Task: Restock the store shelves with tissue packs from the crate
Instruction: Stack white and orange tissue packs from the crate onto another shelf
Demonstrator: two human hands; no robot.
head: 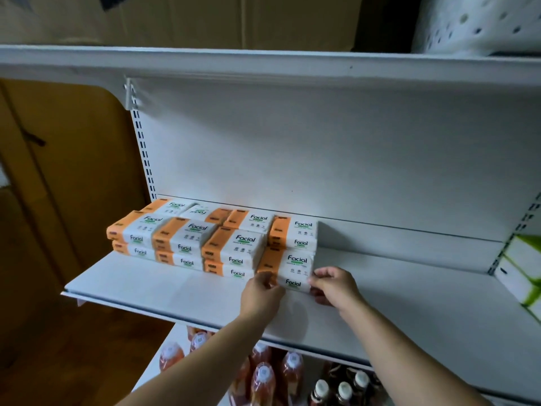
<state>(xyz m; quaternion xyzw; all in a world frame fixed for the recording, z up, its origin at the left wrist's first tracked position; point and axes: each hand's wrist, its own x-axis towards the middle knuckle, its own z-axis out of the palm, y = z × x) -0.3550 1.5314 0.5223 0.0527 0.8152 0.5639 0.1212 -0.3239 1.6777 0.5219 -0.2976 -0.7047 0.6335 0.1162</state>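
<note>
Several orange-and-white "Facial" tissue packs stand stacked in rows at the back left of a white shelf. One more tissue pack lies on the shelf at the right end of the front row, in front of another stacked pair. My left hand pinches its front left corner. My right hand pinches its front right corner. The crate is not in view.
The right half of the shelf is bare up to white-and-green boxes at the far right. Orange-liquid bottles and dark bottles with white caps fill the shelf below. An upper shelf carries cardboard boxes. Brown cartons stand at the left.
</note>
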